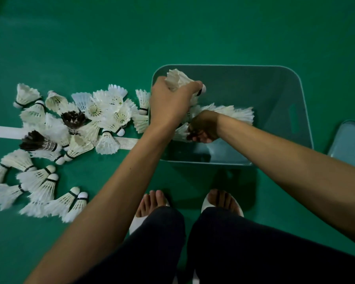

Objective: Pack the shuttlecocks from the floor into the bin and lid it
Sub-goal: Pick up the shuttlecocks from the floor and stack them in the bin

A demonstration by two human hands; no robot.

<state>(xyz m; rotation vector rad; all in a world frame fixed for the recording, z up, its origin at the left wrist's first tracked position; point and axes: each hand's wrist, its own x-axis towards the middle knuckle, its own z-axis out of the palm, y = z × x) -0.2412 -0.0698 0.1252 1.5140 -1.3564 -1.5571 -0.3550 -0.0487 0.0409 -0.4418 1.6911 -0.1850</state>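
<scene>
A translucent bin (295, 103) stands open on the green floor ahead of my feet. My left hand (170, 101) hovers over the bin's left rim and grips a white shuttlecock (177, 77), feathers up, cork pointing right. Lower inside the bin, my right hand (203, 128) curls its fingers round white shuttlecocks (234, 113) lying against the left wall. A big pile of shuttlecocks (70, 130), mostly white with two dark-feathered ones, spreads over the floor left of the bin. The lid (348, 144) lies on the floor to the bin's right.
A white court line (4, 132) runs under the pile. My two feet in white sandals (221, 201) stand just before the bin's near wall. Green floor stretches beyond the bin and the pile.
</scene>
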